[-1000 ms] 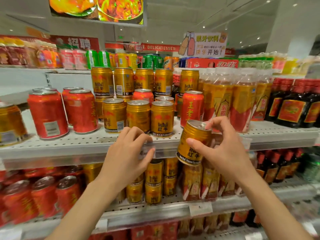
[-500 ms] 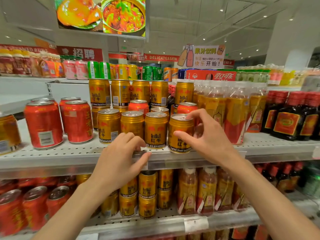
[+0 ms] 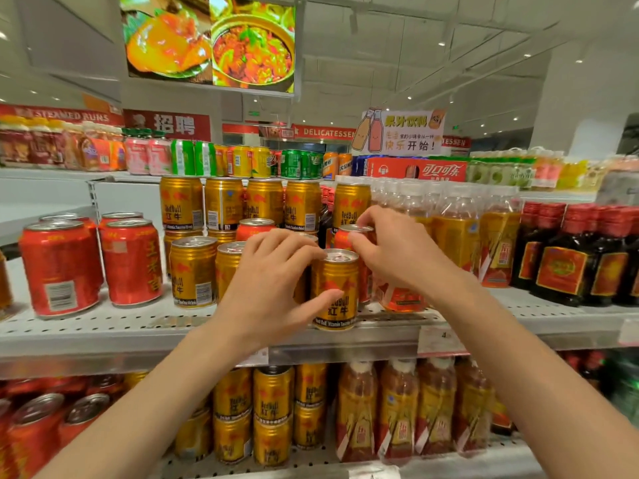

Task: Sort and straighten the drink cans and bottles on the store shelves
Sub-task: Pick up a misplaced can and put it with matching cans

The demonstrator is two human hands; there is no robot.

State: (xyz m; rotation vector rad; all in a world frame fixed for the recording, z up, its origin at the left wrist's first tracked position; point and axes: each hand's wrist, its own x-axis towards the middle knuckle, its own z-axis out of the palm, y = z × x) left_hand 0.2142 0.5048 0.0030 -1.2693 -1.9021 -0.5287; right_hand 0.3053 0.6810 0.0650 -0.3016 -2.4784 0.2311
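Gold can (image 3: 335,288): upright at the shelf (image 3: 103,326) front edge.
Left hand (image 3: 273,288): wraps the gold can's left side.
Right hand (image 3: 397,250): pinches the red can (image 3: 359,236) rim behind.
Neighbours: gold cans left, bottles (image 3: 456,233) right.
Room: bare shelf strip in front.

Both hands (image 3: 332,274) grip cans on the shelf (image 3: 103,326).

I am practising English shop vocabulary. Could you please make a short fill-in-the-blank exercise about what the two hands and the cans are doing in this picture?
1. The left hand holds a ____-coloured can at the front edge of the shelf.
2. The right hand reaches for a ____ can standing behind it.
3. The dark bottles at the far right have ____ caps.

Missing words: gold; red; red
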